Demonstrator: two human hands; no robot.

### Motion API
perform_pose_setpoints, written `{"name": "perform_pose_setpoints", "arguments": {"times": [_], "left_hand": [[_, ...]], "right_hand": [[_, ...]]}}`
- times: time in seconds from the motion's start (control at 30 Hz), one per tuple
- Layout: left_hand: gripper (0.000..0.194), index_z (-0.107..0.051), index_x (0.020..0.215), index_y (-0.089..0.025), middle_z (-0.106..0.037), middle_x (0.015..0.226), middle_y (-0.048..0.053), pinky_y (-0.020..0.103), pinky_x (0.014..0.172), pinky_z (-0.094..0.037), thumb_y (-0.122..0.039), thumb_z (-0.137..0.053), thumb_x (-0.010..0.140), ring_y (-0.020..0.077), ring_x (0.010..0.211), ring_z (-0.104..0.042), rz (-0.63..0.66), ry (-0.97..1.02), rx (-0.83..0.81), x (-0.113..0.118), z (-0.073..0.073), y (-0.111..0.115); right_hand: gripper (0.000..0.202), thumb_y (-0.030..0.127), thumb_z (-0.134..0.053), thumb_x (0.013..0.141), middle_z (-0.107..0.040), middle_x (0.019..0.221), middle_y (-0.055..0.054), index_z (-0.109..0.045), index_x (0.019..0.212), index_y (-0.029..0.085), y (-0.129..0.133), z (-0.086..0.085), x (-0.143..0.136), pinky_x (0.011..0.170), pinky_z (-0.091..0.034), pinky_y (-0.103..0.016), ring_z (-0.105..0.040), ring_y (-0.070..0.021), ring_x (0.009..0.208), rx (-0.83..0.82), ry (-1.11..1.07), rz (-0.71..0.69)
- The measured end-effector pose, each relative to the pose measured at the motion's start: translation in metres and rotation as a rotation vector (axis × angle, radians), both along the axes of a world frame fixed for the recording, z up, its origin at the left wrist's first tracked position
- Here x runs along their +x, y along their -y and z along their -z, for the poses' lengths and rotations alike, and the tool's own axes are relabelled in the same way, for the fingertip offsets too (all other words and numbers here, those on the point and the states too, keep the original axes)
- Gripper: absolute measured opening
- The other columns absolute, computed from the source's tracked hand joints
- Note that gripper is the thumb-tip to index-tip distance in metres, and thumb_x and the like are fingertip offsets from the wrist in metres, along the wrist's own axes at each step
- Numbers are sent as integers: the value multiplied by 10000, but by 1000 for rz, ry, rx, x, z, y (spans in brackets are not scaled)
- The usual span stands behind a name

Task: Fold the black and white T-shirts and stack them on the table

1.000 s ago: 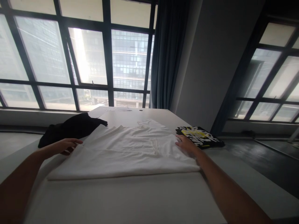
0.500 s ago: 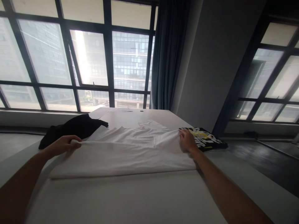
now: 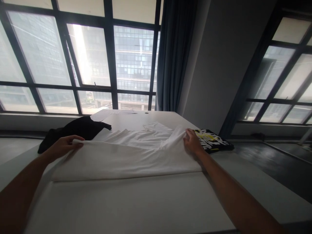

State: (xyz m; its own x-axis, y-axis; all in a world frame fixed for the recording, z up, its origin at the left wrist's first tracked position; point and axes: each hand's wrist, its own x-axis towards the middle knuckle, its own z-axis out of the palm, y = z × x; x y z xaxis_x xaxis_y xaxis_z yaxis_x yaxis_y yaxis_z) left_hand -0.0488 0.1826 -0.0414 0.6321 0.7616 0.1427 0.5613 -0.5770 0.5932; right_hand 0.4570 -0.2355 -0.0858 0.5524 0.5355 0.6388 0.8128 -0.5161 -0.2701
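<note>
A white T-shirt (image 3: 126, 159) lies across the white table (image 3: 131, 204), its near part folded over toward the far side. My left hand (image 3: 63, 146) pinches the raised edge of the fabric at the left, thumb and fingers closed on it. At the right, my right hand (image 3: 192, 141) grips the other end of the same edge. Between the hands the edge is lifted a little and sags in the middle. A sleeve of the shirt (image 3: 157, 126) spreads out flat beyond the fold.
Black cloth (image 3: 75, 131) lies bunched at the left, behind my left hand. A folded black garment with a white and yellow print (image 3: 214, 141) lies just beyond my right hand. Windows (image 3: 90, 55), a dark curtain (image 3: 173, 58) and a grey pillar (image 3: 216, 61) stand behind the table.
Both hands keep their hold on the T-shirt's edge, which is slightly higher off the table. The whole view has shifted a little.
</note>
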Motion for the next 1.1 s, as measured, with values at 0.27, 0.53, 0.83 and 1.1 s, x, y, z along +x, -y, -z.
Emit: {"name": "perform_pose_setpoints", "arguments": {"times": [0.27, 0.53, 0.83, 1.1], "left_hand": [[575, -709, 1048, -188, -700, 1129, 128, 411, 909, -502, -581, -617, 638, 329, 1006, -645, 113, -87, 232, 35, 18, 12], [663, -690, 1192, -195, -610, 1365, 147, 439, 1072, -413, -663, -517, 756, 336, 1237, -565, 320, -202, 235, 59, 47, 23], [427, -696, 864, -194, -712, 970, 115, 385, 876, -492, -563, -505, 765, 292, 926, -657, 223, -120, 260, 43, 46, 4], [368, -652, 899, -212, -728, 953, 88, 355, 775, -479, -507, -439, 848, 276, 872, -673, 76, -45, 367, 49, 31, 22]], "right_hand": [[508, 289, -538, 885, -463, 1481, -181, -572, 1359, 107, -6, 4, -16, 1140, -328, -392, -425, -314, 1362, -275, -42, 96], [424, 424, -402, 983, -658, 1252, -143, -729, 1090, 177, -27, 4, -42, 1030, -391, -328, -572, -244, 1196, -498, -111, 12], [366, 327, -697, 767, -724, 1135, -120, -731, 1099, 178, -70, -21, -17, 839, -474, -274, -667, -236, 1006, -640, -214, -13], [136, 207, -681, 732, -761, 922, -91, -760, 840, 183, -85, -30, -17, 737, -475, -253, -687, -224, 867, -622, -225, 30]]}}
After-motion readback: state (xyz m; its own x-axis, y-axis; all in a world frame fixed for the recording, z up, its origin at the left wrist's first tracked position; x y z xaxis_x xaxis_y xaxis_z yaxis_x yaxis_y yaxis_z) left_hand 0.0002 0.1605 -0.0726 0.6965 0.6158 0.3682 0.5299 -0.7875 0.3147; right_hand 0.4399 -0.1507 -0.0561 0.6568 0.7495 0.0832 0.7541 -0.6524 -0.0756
